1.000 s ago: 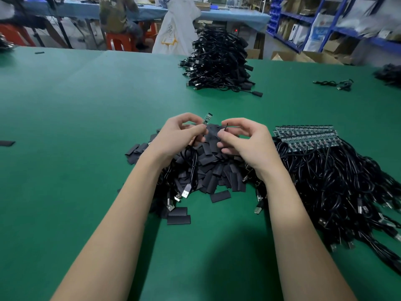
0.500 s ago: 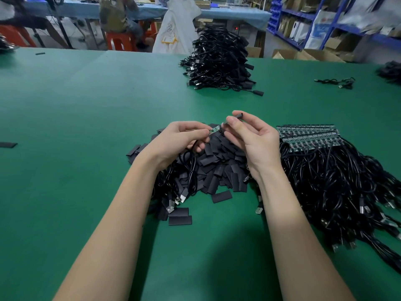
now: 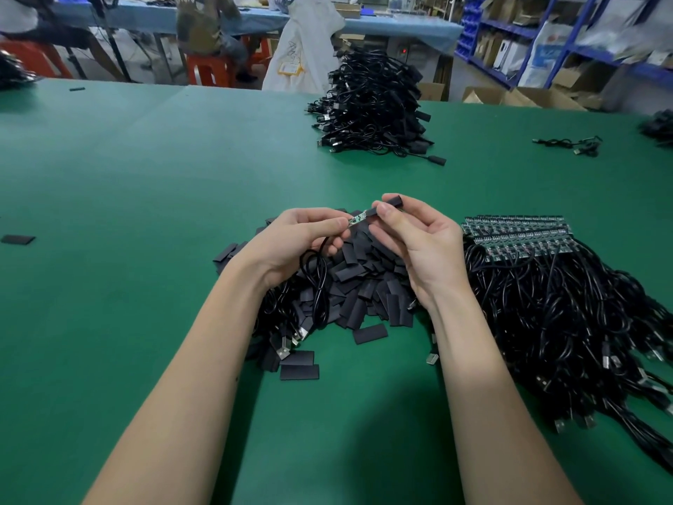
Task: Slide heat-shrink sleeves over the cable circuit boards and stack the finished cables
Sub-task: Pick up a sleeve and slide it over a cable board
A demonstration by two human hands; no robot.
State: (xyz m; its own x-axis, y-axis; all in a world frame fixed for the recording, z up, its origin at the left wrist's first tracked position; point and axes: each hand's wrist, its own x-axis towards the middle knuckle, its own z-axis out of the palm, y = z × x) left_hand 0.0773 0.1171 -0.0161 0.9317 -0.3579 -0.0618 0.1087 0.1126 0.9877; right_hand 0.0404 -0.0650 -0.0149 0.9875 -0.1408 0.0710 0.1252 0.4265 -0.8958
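Above the sleeve pile [image 3: 364,286] on the green surface [image 3: 127,213], left hand [image 3: 302,238] pinches the circuit board [image 3: 358,219] by its cable end; right hand [image 3: 418,238] pinches a black sleeve [image 3: 389,205] partly over the board's tip. Finished cables [image 3: 371,103] stacked far back.

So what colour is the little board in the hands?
Green, seen in the head view: the circuit board.
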